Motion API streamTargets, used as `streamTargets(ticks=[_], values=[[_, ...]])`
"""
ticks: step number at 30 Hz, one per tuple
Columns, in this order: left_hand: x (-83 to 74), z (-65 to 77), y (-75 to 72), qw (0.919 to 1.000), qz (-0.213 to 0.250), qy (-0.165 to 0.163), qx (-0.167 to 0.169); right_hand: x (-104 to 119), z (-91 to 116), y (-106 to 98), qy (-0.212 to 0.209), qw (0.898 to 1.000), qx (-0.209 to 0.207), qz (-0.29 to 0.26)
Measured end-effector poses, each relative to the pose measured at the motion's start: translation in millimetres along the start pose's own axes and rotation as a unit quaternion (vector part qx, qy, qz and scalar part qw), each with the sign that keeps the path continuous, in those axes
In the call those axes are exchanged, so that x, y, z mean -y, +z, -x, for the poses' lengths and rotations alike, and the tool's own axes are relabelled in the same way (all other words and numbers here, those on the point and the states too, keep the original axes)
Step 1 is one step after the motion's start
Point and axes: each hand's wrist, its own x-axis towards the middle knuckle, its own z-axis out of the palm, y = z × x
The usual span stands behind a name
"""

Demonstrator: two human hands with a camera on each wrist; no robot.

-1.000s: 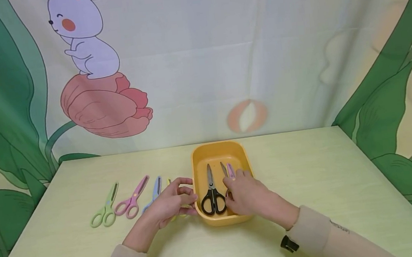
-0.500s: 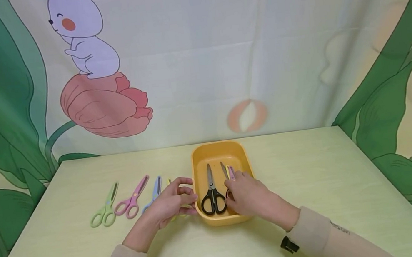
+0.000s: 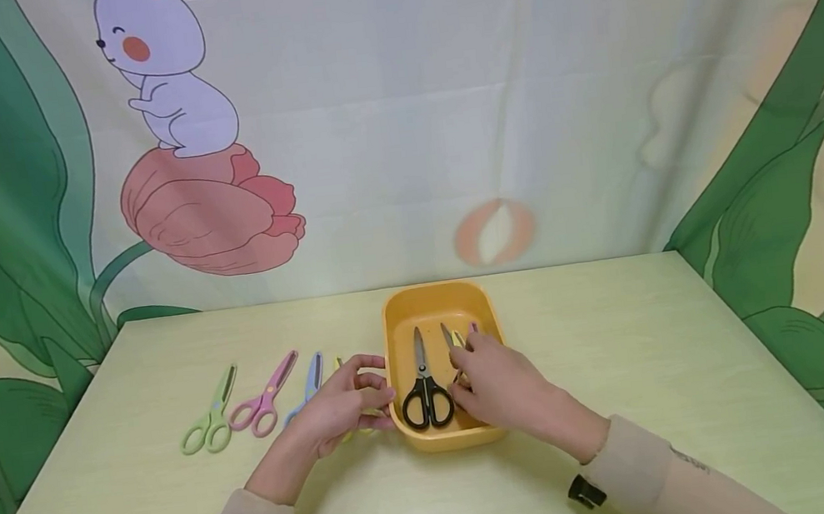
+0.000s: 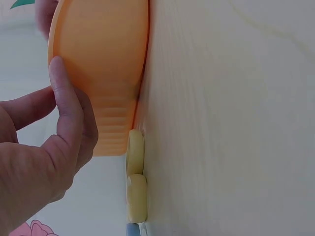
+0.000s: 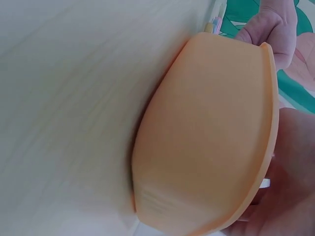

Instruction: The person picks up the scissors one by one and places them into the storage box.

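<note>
The tray [image 3: 450, 442] stands flat on the table [image 3: 593, 330], with the black scissors [image 3: 422, 371] lying in its left part, tips pointing away from the person. The left hand [image 3: 341, 407] has its grip curled at the tray's left rim. The right hand [image 3: 504, 381] reaches inside, among a bare blade [image 3: 446, 335], a yellow tip [image 3: 457, 338] and a purple tip [image 3: 473, 328]; its own fingers are hidden, so I cannot tell whether its grip pinches anything.

The step in hand seems to be handling the crowded scissors inside the tray. To do it well, I would brace the rim with the left hand, take one pair by its handles only, and lift or lower it straight so that the loops do not snag and fingers stay off the bare blade.

The left wrist view shows the loops of the yellow scissors [image 4: 137, 198] on the table just beside the tray, which the left hand largely covers in the head view. Only the head view shows the tray's inside, and the green [image 3: 218, 404] and pink scissors [image 3: 269, 390] whole. The right wrist view meets mostly outer wall.
</note>
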Motion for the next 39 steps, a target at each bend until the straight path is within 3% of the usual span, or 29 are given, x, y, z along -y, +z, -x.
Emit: streamTargets(ticks=[9, 29, 32, 39], values=[[-0.7, 0.5, -0.4, 1.0, -0.001, -0.002, 0.002, -11, 1, -8, 0.018, 0.991, -0.122, -0.055], [1.1, -0.8, -1.2, 1.0, 0.001, -0.002, 0.002, -52, 9, -12, 0.149, 0.968, -0.101, -0.173], [1.2, -1.0, -1.1, 1.0, 0.002, -0.002, 0.003, -57, 10, -11, 0.163, 0.96, -0.083, -0.213], [0.8, -0.8, -1.4, 1.0, 0.003, -0.003, 0.002, -62, 15, -9, 0.211, 0.917, -0.027, -0.338]])
